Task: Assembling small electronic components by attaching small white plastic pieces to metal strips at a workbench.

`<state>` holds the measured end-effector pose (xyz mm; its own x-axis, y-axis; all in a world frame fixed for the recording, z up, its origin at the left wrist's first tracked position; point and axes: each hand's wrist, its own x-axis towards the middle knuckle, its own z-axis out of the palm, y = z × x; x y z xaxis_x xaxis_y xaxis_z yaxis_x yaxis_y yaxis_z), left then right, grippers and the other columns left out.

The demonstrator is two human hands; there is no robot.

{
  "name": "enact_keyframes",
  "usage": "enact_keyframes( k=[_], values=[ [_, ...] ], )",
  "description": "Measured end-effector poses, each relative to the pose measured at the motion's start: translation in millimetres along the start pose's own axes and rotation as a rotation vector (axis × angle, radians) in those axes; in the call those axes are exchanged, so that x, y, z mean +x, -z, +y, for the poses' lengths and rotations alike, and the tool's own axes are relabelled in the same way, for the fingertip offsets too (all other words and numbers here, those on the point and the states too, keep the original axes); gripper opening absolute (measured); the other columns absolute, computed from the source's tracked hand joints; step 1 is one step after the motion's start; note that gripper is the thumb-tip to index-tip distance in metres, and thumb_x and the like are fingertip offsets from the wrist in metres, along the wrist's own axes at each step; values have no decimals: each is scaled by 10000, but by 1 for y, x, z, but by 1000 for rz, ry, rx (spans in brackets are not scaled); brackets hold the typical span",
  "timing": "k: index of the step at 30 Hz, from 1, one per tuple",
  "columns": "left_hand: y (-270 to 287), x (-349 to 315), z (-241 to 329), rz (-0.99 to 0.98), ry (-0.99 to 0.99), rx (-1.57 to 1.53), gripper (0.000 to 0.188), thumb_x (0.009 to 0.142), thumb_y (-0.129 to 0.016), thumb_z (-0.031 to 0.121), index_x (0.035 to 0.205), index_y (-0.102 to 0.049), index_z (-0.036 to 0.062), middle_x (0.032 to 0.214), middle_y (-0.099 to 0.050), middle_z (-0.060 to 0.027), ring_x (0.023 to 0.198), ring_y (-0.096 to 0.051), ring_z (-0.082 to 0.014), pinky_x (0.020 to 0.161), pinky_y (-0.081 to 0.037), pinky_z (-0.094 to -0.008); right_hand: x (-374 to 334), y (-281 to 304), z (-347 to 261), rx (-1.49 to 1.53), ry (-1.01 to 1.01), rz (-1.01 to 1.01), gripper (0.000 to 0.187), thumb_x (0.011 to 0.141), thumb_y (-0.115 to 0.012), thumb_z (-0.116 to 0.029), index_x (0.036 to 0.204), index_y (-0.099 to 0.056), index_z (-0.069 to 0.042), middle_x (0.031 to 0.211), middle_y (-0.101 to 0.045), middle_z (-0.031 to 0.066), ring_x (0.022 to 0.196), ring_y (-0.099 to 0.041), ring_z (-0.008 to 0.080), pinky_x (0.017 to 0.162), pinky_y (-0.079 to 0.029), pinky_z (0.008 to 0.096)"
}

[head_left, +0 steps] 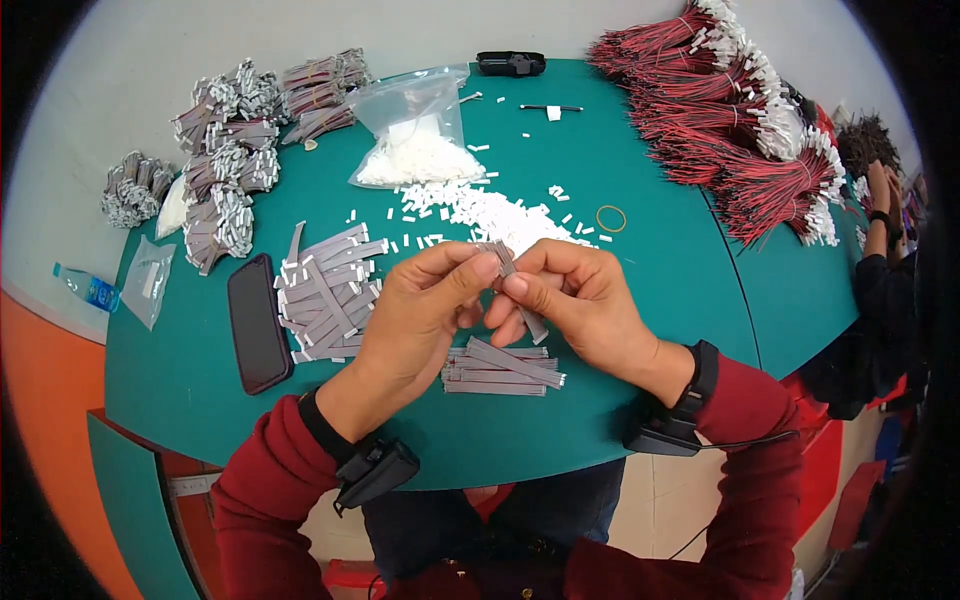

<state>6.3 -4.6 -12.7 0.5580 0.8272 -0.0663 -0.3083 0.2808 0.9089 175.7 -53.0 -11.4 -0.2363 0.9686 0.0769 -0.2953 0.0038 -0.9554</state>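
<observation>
A flat grey strip (pixel 534 325) slants between the fingertips, over the table's middle – narrow, its upper end partly hidden by the fingers, its lower end free below the right thumb. The left hand (pixel 415 305) pinches it near the top with thumb and forefinger; the right hand (pixel 612 315) presses thumb against forefinger on it just below, its other fingers curled. Just under the hands lies a small stack (pixel 495 378) of strips. Left of the left hand is a looser pile (pixel 320 300) with white ends, the phone (pixel 259 325) beside it. White caps (pixel 505 217) lie scattered just beyond the fingers. Green table (pixel 675 275) stretches from the right hand to a dark seam, and a bare band runs between stack and near edge – both forearms cross that edge.
</observation>
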Motion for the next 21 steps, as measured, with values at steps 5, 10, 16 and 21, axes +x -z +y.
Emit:
enact_keyframes(
  k=[5, 10, 16, 21],
  values=[
    [-4, -1, 4, 7, -36, 100, 163, 834, -630, 124, 938, -642, -1, 846, -633, -41, 793, -568, -84, 705, -446, -208, -1, 0, 3, -57, 19, -11, 133, 911, -495, -92, 896, -531, 35, 790, -630, 122, 690, -639, 167, 627, -523, 238],
    [-7, -4, 4, 22, -170, 211, 178, 834, -629, 121, 953, -638, -11, 857, -636, -55, 802, -573, -97, 735, -450, -222, -2, -1, 2, -103, 13, -5, 126, 909, -500, -88, 893, -530, 34, 784, -634, 115, 695, -638, 155, 630, -516, 231],
    [-7, -3, 4, 23, -137, 147, 172, 836, -627, 117, 947, -637, -14, 851, -635, -57, 799, -573, -100, 735, -450, -227, -2, 0, 1, -138, 11, -8, 124, 902, -512, -86, 881, -540, 33, 772, -632, 88, 687, -631, 124, 608, -505, 212],
    [-9, -3, 2, 75, -157, 131, 139, 828, -635, 132, 900, -640, 14, 840, -619, -21, 657, -444, -54, 595, -354, -189, -1, -1, -3, -138, -20, -20, 131, 907, -507, -89, 893, -532, 38, 780, -634, 110, 689, -634, 146, 628, -500, 216]
  ],
)
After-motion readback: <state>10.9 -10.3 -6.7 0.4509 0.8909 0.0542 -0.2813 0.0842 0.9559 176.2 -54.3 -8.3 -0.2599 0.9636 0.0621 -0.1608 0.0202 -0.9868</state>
